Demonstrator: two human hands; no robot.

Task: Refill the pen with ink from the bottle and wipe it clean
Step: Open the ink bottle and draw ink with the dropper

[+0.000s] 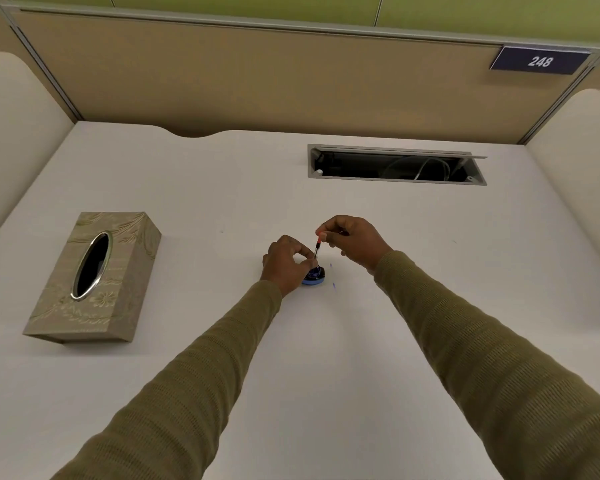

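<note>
A small ink bottle (315, 274) of dark blue ink stands near the middle of the white desk (222, 188). My left hand (284, 263) curls round its left side and holds it. A thin pen part (318, 247) with a red upper end stands nearly upright with its lower tip in the bottle's mouth. My right hand (354, 240) pinches its red top between thumb and forefinger. Much of the bottle is hidden behind my left hand.
A beige tissue box (94, 277) with an oval slot lies at the left of the desk. An open cable hatch (395, 166) sits at the back right. A few small blue ink marks (333, 277) dot the desk right of the bottle. Partition walls enclose the desk.
</note>
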